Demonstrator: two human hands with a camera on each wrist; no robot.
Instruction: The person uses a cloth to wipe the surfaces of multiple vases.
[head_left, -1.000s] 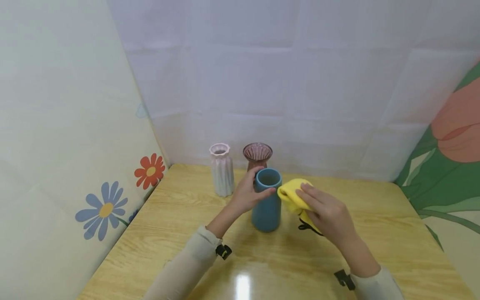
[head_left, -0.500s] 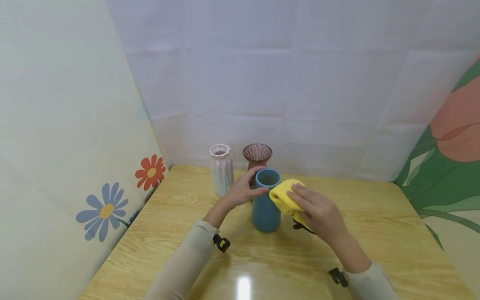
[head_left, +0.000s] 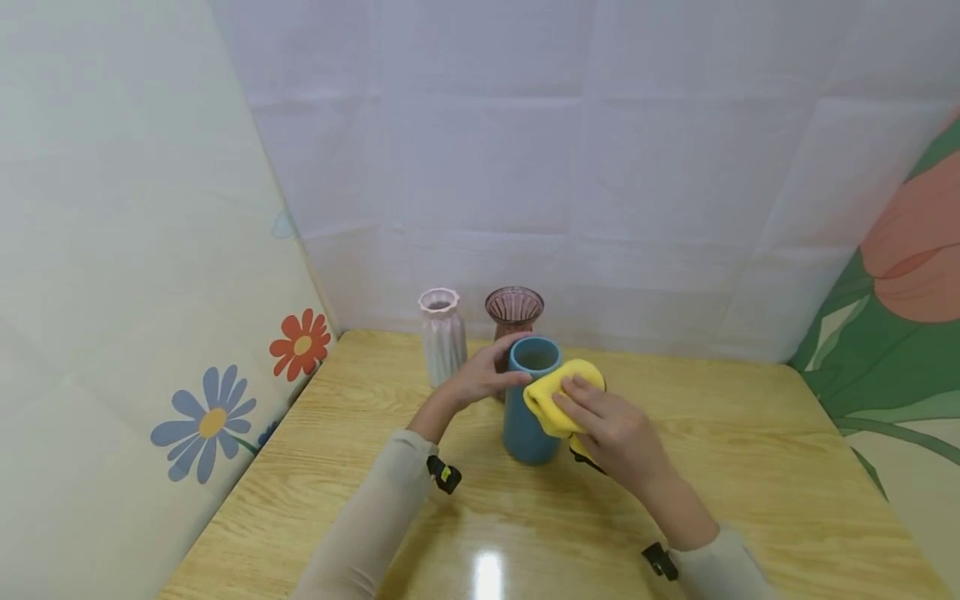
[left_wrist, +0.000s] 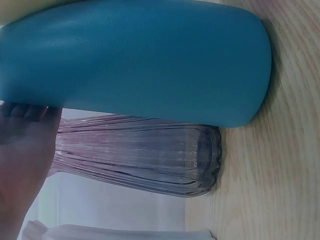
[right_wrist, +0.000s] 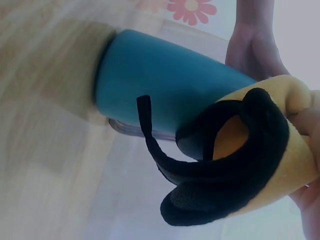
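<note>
A blue vase [head_left: 527,429] stands upright on the table. My left hand [head_left: 480,379] holds it near the rim, the thumb in front and the fingers reaching round behind. In my right hand [head_left: 621,435] is a folded yellow cloth [head_left: 555,404], pressed to the right front of the vase just below the rim. Black edging and a black loop show on the cloth [right_wrist: 287,172] in the right wrist view. Large in the left wrist view, the vase [left_wrist: 150,60] has its base on the wood, with the fingers [left_wrist: 25,111] at its upper side.
Close behind the blue vase stands a purplish ribbed glass vase [head_left: 513,305], partly hidden. A pleated white-pink vase [head_left: 444,346] is to its left. A white sheet [head_left: 480,167] hangs behind the wooden table [head_left: 720,450], and flower-printed panels [head_left: 112,275] flank both sides.
My right hand has moved left with the yellow cloth, from the vase's right edge to partly across its front. The left hand has shifted slightly left, still holding the vase, which stays in place.
</note>
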